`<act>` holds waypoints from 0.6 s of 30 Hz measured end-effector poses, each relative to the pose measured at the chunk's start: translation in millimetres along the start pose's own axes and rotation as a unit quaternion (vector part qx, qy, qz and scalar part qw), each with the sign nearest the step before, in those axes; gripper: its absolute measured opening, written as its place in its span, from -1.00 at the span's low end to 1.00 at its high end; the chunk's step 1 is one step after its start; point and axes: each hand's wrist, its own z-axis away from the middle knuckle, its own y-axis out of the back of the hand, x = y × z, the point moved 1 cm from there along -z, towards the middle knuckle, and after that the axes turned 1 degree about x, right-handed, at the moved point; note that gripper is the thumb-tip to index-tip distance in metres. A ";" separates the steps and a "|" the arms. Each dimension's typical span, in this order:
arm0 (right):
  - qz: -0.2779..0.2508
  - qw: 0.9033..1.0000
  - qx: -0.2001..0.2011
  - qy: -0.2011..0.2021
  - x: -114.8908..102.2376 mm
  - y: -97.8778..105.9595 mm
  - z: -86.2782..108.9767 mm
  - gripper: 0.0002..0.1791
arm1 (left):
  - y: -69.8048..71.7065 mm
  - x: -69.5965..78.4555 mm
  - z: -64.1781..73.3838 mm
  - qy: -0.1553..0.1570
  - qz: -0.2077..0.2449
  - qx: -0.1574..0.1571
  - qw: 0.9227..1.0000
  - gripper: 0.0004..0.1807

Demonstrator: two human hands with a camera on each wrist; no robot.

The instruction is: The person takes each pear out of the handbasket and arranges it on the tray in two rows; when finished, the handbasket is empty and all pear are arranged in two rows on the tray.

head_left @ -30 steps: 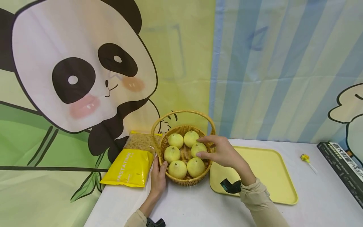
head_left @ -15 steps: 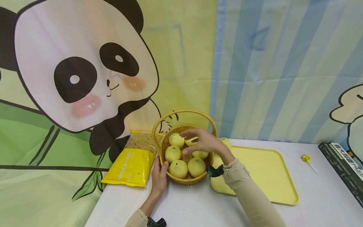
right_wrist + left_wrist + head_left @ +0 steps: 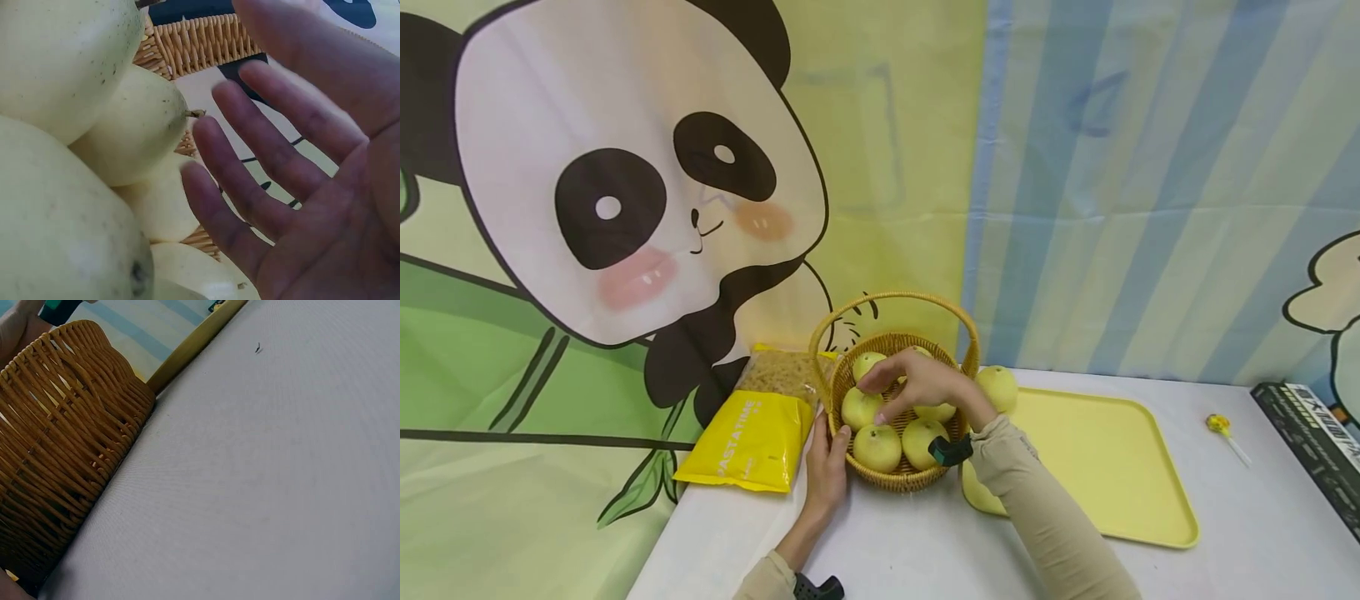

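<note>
A wicker basket (image 3: 891,481) with a tall arched handle holds several pale yellow-green pears (image 3: 877,447). My left hand (image 3: 826,471) rests against the basket's left outer side, thumb near the rim. In the left wrist view the woven wall (image 3: 75,425) fills the upper left. Over the basket's middle is my right hand (image 3: 917,383), thumb and index finger apart. The right wrist view shows its fingers (image 3: 262,140) spread beside the pears (image 3: 137,125), with nothing held. Another pear (image 3: 997,387) sits at the far left corner of a yellow tray (image 3: 1112,467), behind my right wrist.
A yellow pasta bag (image 3: 748,437) lies just left of the basket and my left hand. Right of the tray are a lollipop (image 3: 1221,427) and a black box (image 3: 1311,458) at the table's right. A printed cloth (image 3: 880,192) hangs behind the table.
My right hand has moved left from the basket's right side to over its middle, showing the pear at the tray's corner. My left hand stays at the basket.
</note>
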 end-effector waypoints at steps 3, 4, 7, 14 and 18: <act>-0.013 0.999 -0.030 0.006 -2.8 -3.9 -1.6 -0.36 | 0.1 0.5 -0.1 -0.001 -0.002 -0.003 1.000 -0.34; -0.013 0.999 -0.037 0.006 -3.3 -5.2 -2.4 -0.36 | 0.1 0.8 -0.2 -0.001 -0.004 -0.004 1.000 -0.33; -0.014 0.998 -0.060 -0.001 -4.2 -9.4 -4.3 -0.35 | 0.1 1.4 0.0 0.003 -0.008 -0.004 1.000 -0.33; -0.018 0.999 -0.025 -0.023 1.8 -15.4 -11.9 -0.40 | 0.3 -0.7 -0.4 -0.003 -0.012 0.004 1.000 -0.37; -0.010 0.998 0.045 -0.043 6.2 -15.8 -16.5 -0.50 | 0.9 -2.5 -0.7 -0.008 -0.009 0.002 1.000 -0.38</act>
